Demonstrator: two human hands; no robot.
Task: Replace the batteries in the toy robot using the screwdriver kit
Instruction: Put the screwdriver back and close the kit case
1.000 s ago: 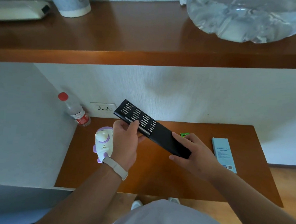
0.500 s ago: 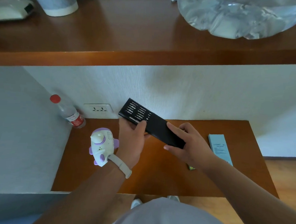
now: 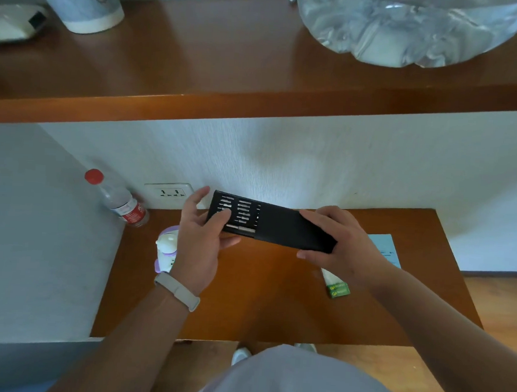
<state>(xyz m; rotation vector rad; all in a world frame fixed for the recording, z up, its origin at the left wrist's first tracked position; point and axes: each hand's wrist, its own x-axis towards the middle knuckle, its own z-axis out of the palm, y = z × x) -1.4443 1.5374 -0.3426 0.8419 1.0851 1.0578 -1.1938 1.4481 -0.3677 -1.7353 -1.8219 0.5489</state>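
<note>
Middle of the frame: my left hand (image 3: 200, 243) pinches the open tray end of the screwdriver kit (image 3: 279, 224), right hand (image 3: 342, 243) wrapped round the other end, both above the surface (image 3: 260, 302); toy robot (image 3: 165, 247) sits lower left, just behind my left wrist; risk imo: yank too hard and the bits (image 3: 244, 208) spill everywhere, or my wrist knocks the robot over.
</note>
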